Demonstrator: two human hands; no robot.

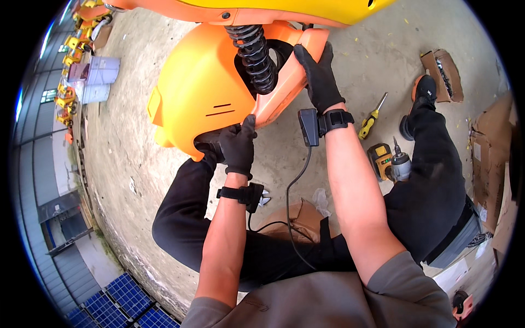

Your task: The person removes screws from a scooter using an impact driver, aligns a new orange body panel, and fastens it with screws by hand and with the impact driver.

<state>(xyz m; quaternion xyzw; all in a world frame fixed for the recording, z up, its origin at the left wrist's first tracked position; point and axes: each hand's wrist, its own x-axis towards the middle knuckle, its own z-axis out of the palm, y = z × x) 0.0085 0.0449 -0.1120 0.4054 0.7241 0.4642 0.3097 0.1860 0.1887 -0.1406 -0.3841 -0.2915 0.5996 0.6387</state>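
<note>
In front of me is a large orange plastic body shell (191,82) of what looks like a ride-on vehicle, with a black coil spring (254,60) standing in its opening. A pale-orange bar-shaped piece (284,82) runs slantwise beside the spring. Wearing a black glove, my right hand (320,76) is closed around the upper right side of this piece. My left hand (238,145), also gloved, pinches its lower end with the thumb up, close to the shell's lower edge. The fingertips of both hands are partly hidden. Above hangs a yellow and orange panel (273,12).
A yellow-handled screwdriver (370,121) and a cordless power driver (391,163) lie by my right leg. An open cardboard box (442,75) sits beyond my foot. White buckets (101,79) stand at the left, and cartons (489,158) at the right. A cable (290,202) hangs between my wrists.
</note>
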